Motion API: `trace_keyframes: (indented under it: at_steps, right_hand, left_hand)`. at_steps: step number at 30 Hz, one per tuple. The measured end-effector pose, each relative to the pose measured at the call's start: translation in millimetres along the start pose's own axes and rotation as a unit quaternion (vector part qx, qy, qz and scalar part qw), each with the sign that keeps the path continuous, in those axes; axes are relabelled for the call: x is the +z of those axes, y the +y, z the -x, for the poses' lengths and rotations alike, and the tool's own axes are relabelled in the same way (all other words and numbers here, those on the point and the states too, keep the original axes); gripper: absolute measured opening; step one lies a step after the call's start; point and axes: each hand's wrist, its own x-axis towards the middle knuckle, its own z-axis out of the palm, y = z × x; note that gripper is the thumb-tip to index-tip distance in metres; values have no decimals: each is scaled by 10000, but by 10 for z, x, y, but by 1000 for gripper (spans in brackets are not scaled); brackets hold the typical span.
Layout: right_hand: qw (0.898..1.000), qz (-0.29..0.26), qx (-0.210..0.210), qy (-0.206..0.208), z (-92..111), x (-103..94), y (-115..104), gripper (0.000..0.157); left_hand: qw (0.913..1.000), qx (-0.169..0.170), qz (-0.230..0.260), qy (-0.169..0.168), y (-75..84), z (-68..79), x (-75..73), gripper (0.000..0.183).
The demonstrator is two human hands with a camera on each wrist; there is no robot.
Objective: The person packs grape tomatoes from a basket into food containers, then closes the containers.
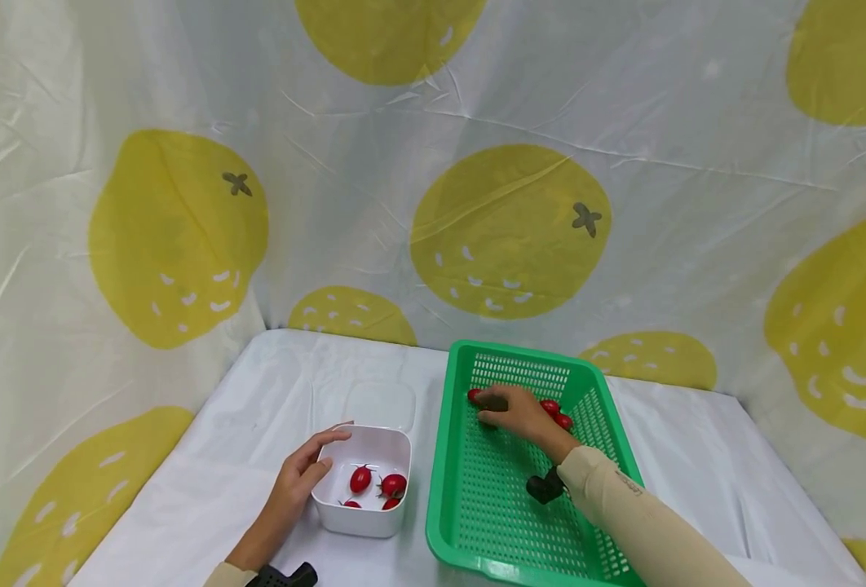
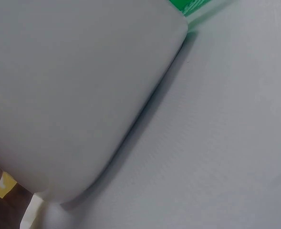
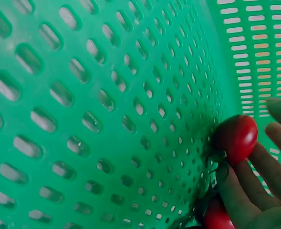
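Note:
My left hand (image 1: 297, 473) holds a small white square container (image 1: 363, 523) by its left side, fingers over the rim. A few red cherry tomatoes (image 1: 360, 479) lie inside it; the left wrist view shows mostly the container's smooth wall (image 2: 83, 86). My right hand (image 1: 517, 413) reaches down into a green perforated basket (image 1: 444, 456). In the right wrist view its fingers are around a cherry tomato (image 3: 238, 138), fingertips at the fruit's sides. Another tomato (image 3: 217, 214) sits just below these fingers. More tomatoes (image 1: 559, 414) lie along the basket's right side, partly hidden by the hand.
A clear flat lid (image 1: 380, 404) lies on the white-covered table (image 1: 271, 391) behind the container. The basket stands close to the container's right. Lemon-printed curtain (image 1: 352, 196) hangs behind and to both sides.

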Motion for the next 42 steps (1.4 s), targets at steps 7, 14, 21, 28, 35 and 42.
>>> trace_keyframes:
  at_steps: [7, 14, 21, 28, 35, 42]
  right_hand:
    - [9987, 463, -149, -158, 21, 13, 8, 25]
    - [9973, 681, -125, -248, 10, 44, 4, 22]
    - [9966, 736, -170, -326, 11, 49, -60, 23]
    - [9974, 662, -137, -235, 19, 40, -110, 23]
    - [9979, 618, -135, -120, 9, 32, -140, 23]
    - [9989, 464, -77, 49, 2, 24, -207, 22]
  left_hand:
    - [10000, -5, -58, -5, -4, 20, -18, 35]
    - [10000, 53, -41, -4, -1, 24, -15, 35]
    - [10000, -11, 43, 63, 23, 34, -2, 35]
    - [10000, 33, 79, 21, 23, 37, 4, 35]
    - [10000, 8, 70, 19, 11, 39, 12, 35]
    - [10000, 19, 41, 35, 14, 45, 10, 35]
